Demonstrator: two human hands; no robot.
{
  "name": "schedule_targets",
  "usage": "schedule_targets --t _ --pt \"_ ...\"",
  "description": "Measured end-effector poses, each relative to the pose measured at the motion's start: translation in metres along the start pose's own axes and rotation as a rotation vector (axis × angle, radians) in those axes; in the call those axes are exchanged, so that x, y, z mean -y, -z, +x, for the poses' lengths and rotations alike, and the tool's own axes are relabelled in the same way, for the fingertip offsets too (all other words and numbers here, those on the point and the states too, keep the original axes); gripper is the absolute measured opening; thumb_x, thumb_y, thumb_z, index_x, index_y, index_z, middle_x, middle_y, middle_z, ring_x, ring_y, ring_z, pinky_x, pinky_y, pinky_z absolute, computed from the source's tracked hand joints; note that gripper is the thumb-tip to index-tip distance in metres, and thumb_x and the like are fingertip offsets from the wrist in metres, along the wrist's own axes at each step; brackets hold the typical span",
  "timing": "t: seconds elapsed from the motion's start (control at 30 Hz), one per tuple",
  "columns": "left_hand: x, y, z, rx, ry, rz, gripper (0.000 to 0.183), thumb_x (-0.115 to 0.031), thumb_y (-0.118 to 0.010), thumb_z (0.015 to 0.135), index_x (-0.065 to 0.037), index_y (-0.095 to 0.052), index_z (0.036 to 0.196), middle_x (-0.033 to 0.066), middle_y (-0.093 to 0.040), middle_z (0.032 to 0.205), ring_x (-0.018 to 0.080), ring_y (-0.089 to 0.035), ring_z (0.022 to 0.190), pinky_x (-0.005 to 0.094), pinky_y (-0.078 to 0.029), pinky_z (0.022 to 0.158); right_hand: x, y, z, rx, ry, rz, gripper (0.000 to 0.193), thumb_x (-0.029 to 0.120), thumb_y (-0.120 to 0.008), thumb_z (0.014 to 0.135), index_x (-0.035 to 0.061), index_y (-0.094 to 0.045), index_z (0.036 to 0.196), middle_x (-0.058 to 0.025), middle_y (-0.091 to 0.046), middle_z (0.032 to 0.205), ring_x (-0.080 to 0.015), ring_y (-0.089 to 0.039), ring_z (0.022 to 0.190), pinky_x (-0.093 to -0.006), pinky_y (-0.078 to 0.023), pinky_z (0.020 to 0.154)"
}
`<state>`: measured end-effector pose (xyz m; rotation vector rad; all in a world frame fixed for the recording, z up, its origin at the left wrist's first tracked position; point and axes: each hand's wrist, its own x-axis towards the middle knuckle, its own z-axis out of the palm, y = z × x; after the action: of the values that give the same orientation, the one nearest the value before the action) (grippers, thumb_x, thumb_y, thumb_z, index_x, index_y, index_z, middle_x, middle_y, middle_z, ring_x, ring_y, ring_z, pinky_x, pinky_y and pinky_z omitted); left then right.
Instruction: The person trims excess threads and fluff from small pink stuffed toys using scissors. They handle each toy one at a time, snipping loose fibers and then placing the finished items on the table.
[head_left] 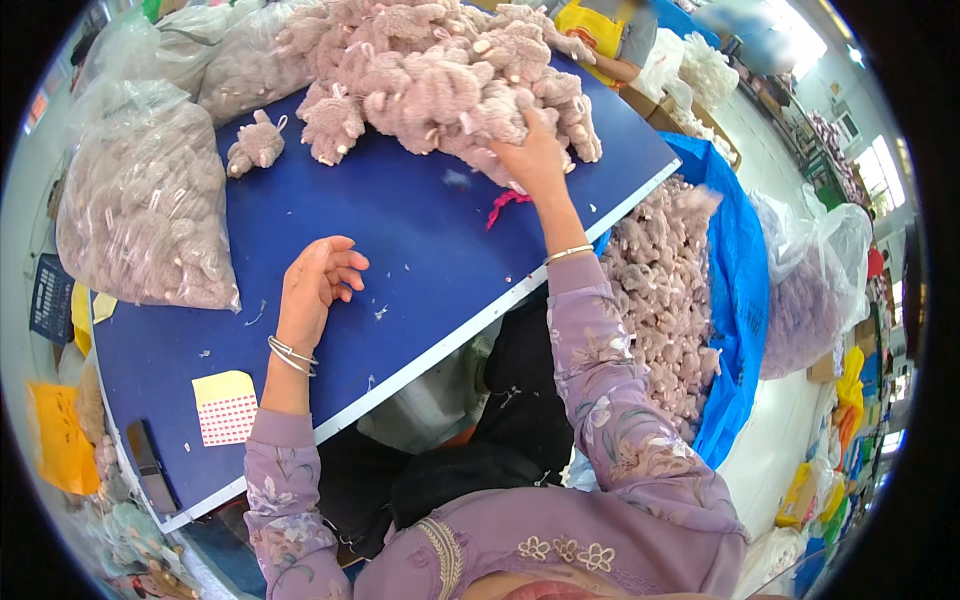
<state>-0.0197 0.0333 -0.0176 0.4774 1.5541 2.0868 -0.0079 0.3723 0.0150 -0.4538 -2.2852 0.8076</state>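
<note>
A large heap of pinkish-grey plush toys (430, 85) with small white loops lies across the far side of the blue table (400, 235). At the heap's near right edge, my right hand (535, 155) has its thumb and fingers around a plush toy; some fingertips are hidden in the fur. My left hand (322, 283) hovers over the table's middle, fingers loosely bent and apart, holding nothing. A single plush toy (257, 145) lies left of the heap. Just below my right hand is a bright pink strand (506, 205).
A clear bag of plush toys (150, 210) stands on the left. A sticker sheet (226, 408) and a dark phone-like object (150, 465) lie near the front. Right of the table, a blue sack (735, 320) holds many plush toys. Another person's arm (615, 68) is across the table.
</note>
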Motion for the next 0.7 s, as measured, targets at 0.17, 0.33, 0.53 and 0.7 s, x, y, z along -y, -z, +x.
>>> schedule_targets --t 0.17,0.33,0.53,0.7 --pt "0.001 -0.001 0.001 -0.010 -0.031 0.031 0.034 -0.031 -0.045 0.099 -0.002 -0.057 0.112 0.0093 -0.066 0.094 0.0121 -0.059 0.073 0.0226 -0.045 0.061 0.028 -0.005 -0.028 0.148 0.133 0.142 0.066 0.024 -0.074 0.064 -0.0068 -0.056 0.120 -0.0258 -0.062 0.113 -0.0358 -0.059 0.109 -0.0373 -0.044 0.096" --pt "0.007 -0.003 0.000 -0.083 -0.110 0.138 0.030 -0.023 -0.046 0.098 -0.003 -0.052 0.120 0.0091 -0.064 0.103 0.0130 -0.059 0.081 0.0229 -0.045 0.063 0.067 -0.013 -0.051 -0.034 0.277 0.505 0.054 0.017 -0.071 0.065 -0.0075 -0.058 0.111 -0.0156 -0.065 0.096 -0.0272 -0.063 0.093 -0.0346 -0.048 0.087" --pt "0.010 -0.014 0.004 -0.070 -0.243 0.184 0.066 -0.019 -0.062 0.088 -0.002 -0.027 0.142 0.0149 -0.050 0.127 0.0204 -0.061 0.096 0.0244 -0.047 0.065 0.088 -0.048 -0.084 0.715 -0.491 1.167 0.029 0.033 -0.058 0.089 0.0043 -0.063 0.091 -0.0022 -0.060 0.069 -0.0076 -0.048 0.048 -0.0228 -0.030 0.040" --pt "0.007 -0.007 0.004 -0.209 -0.225 0.110 0.074 -0.022 -0.066 0.086 -0.004 -0.024 0.144 0.0104 -0.053 0.109 0.0127 -0.056 0.080 0.0224 -0.045 0.058 0.085 -0.059 -0.087 1.000 -0.539 1.166 0.034 0.036 -0.051 0.095 0.0052 -0.061 0.086 -0.0001 -0.054 0.063 -0.0078 -0.037 0.044 -0.0246 -0.023 0.041"
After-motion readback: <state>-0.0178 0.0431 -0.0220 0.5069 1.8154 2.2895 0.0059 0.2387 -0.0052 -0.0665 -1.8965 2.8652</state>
